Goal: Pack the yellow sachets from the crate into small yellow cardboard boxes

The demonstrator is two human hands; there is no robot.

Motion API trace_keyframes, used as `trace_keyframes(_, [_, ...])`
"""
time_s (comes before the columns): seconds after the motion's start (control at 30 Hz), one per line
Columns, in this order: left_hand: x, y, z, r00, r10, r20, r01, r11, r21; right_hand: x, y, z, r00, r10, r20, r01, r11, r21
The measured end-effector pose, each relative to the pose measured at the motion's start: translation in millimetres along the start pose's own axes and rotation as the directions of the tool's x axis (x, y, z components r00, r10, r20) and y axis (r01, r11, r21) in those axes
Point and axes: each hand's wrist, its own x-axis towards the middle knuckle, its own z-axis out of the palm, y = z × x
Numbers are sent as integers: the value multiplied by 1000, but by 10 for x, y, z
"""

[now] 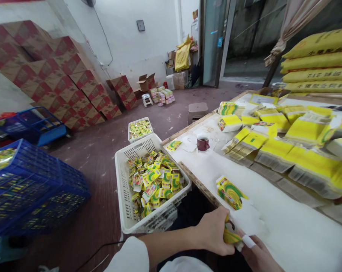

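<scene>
At the table's near edge, my left hand [212, 231] is closed on a small yellow carton [231, 236], its fingers wrapped round one side. My right hand [257, 251], with white tape round a finger, grips the carton's other side. Much of the carton is hidden by the fingers. Just beyond my hands, several flat yellow-green printed cartons [230, 192] lie on the white tabletop [199, 166]. To the left of the table stands a white plastic basket [120, 189] heaped with small folded cartons [154, 179].
Rows of yellow carton blanks [284, 151] cover the table's right side. A dark red mug [202, 142] stands near its left edge. Blue crates [31, 189] are at the left, a smaller white basket [140, 128] and a stool [198, 110] beyond. Cardboard boxes [46, 75] line the wall.
</scene>
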Motion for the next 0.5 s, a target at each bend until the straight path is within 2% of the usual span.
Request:
trace_keyframes(0.3, [7,-26,26,1000,-24,9,24,1000,15,-38,-17,26,998,-62,-10,61,997,-56])
trace_keyframes(0.4, [8,-30,25,998,-52,28,52,998,22,-40,-19,20,990,-138,-1,137,983,-119])
trace_keyframes(0.5, [8,-32,41,996,-73,46,72,997,30,60,91,-105,964,-267,-10,256,933,-253])
